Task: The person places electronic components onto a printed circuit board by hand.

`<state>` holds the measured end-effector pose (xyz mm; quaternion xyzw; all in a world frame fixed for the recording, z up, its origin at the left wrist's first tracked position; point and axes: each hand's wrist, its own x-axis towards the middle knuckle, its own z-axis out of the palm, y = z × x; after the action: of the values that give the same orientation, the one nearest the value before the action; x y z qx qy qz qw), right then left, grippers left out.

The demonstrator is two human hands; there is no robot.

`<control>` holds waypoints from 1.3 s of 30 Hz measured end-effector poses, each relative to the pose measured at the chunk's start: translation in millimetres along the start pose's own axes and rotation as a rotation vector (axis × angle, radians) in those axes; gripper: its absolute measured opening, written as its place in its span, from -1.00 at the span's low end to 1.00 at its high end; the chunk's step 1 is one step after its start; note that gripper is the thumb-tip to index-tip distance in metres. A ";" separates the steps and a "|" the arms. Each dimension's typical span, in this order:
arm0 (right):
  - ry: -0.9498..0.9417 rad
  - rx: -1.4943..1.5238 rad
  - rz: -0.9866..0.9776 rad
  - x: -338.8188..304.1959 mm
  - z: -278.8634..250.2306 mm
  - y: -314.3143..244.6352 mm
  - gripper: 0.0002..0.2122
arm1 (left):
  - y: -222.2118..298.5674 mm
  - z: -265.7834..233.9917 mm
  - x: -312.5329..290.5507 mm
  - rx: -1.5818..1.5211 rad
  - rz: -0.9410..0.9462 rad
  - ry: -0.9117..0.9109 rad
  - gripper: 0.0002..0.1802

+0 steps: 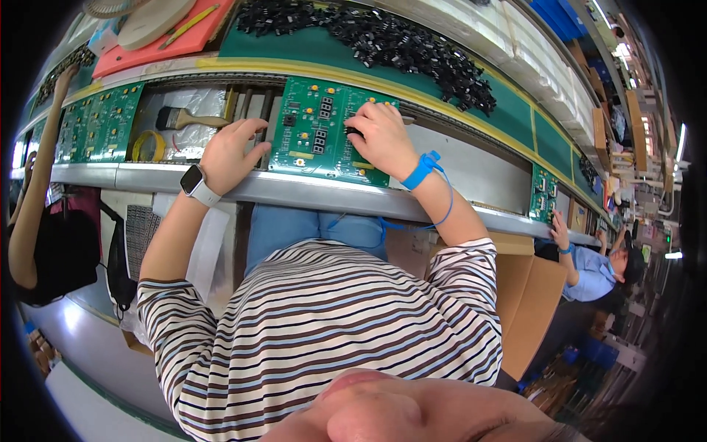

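Left hand (232,156) is over the metal rail (317,191), fingers parted and apparently empty; contact with the circuit board (335,151) cannot be told. The board lies flat just beyond the rail, seemingly slightly longer along it, its digit displays (320,140) pointing across; judged light, stiff, fragile, best held by edges. Right hand (383,134), beyond the rail, pinches a small black part (355,132).

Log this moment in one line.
left hand: beside green rectangular circuit board | right hand: over board's right half | small black components: heaped beyond
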<state>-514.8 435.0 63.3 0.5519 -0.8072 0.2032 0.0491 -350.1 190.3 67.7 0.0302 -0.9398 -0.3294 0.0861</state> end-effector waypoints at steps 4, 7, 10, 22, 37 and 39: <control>-0.028 -0.067 0.014 1.3 -12.2 -6.8 -0.81 | -11.9 -15.3 -16.8 0.095 -0.022 0.072 -0.66; -0.018 -0.087 -0.012 10.8 -20.4 -31.1 -0.78 | -65.6 -36.8 -34.6 0.192 -0.082 0.278 -0.64; -0.049 0.177 -0.298 25.7 -4.4 -61.9 -0.71 | -123.8 -82.9 -47.0 0.388 -0.211 0.540 -0.61; -0.423 0.109 -0.318 15.0 21.1 -93.2 -0.53 | -318.1 -214.5 -111.3 0.744 -1.038 0.477 -0.16; -0.083 -0.152 0.646 -188.3 -76.6 35.2 -0.72 | -309.2 -243.7 -96.9 0.633 -1.147 0.221 0.01; -0.079 -0.168 0.727 -210.8 -87.7 61.1 -0.73 | -306.6 -239.9 -100.4 0.617 -1.098 0.210 0.01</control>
<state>-501.8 671.1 62.5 0.2308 -0.9656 0.1189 -0.0122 -207.8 -185.1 46.3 0.5630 -0.8255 -0.0351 -0.0164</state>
